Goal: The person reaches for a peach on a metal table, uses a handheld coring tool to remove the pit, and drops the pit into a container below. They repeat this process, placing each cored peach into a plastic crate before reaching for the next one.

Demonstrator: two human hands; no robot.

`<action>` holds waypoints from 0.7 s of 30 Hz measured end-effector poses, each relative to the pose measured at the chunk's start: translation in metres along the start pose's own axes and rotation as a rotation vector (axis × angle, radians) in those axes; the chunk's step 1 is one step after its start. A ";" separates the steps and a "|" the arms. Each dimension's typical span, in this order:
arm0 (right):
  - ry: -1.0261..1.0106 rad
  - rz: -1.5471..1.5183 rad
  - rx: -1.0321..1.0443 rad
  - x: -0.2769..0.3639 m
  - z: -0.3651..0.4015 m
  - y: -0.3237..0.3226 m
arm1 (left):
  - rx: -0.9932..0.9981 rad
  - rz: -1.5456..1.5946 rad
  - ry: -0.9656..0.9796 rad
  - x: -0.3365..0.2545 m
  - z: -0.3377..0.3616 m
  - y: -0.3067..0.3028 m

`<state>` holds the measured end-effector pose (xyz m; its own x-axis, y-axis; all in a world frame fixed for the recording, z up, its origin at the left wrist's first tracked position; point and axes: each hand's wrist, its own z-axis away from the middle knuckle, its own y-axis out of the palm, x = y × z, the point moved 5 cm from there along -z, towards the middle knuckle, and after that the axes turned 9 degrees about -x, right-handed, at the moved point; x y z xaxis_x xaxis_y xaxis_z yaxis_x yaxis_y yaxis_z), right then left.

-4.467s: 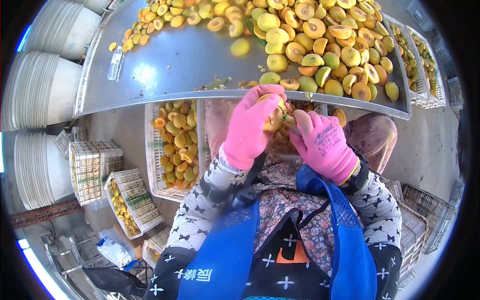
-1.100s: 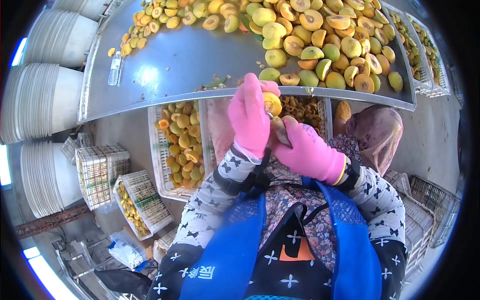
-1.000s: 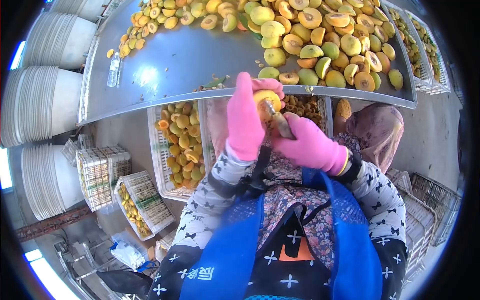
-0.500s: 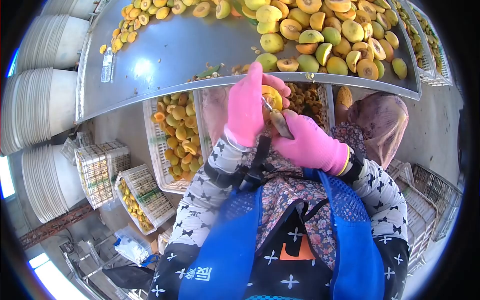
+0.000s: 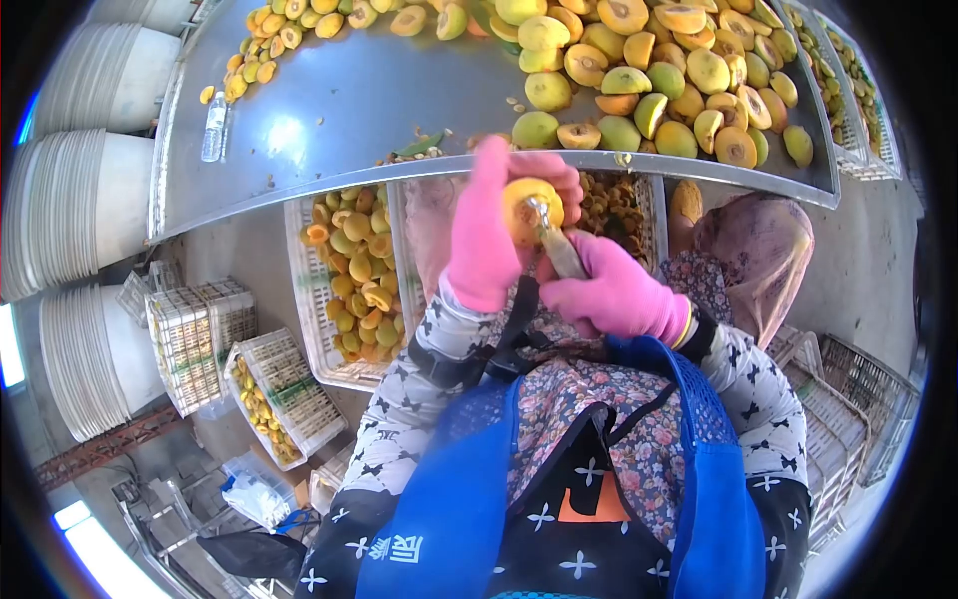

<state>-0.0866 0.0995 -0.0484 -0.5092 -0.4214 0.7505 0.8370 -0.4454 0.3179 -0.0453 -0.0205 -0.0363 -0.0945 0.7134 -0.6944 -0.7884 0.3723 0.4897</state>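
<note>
Both hands wear pink gloves and meet just below the near edge of the metal table. My left hand [image 5: 486, 235] is wrapped round a halved yellow fruit [image 5: 531, 204], its cut face turned up. My right hand [image 5: 621, 288] grips the wooden handle of a pitting tool [image 5: 561, 252]. The tool's metal tip rests on the centre of the cut face.
Fruit halves [image 5: 709, 70] cover the right part of the metal table [image 5: 369, 85]; a water bottle [image 5: 214, 128] stands at its left. Below are a crate of halves [image 5: 355, 270] and a crate of scraps [image 5: 611, 205]. White crates [image 5: 289, 394] stand lower left.
The fruit half has turned, so its cut face now shows more fully. The tool's metal end has moved onto the middle of that face. Both hands stay close together.
</note>
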 end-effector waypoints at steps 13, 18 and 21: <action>0.192 -0.204 0.278 0.008 0.020 0.008 | 0.127 -0.512 0.325 -0.014 0.012 0.000; 0.148 -0.204 0.394 0.006 0.017 0.000 | 0.113 -0.293 0.285 -0.016 0.009 0.001; 0.119 0.024 0.382 0.010 0.025 -0.004 | -0.011 -0.461 0.379 -0.032 0.014 -0.022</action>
<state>-0.0896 0.1167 -0.0279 -0.4896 -0.5263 0.6952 0.8518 -0.1183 0.5103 -0.0163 -0.0433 -0.0178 0.0503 0.2171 -0.9749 -0.8058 0.5855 0.0888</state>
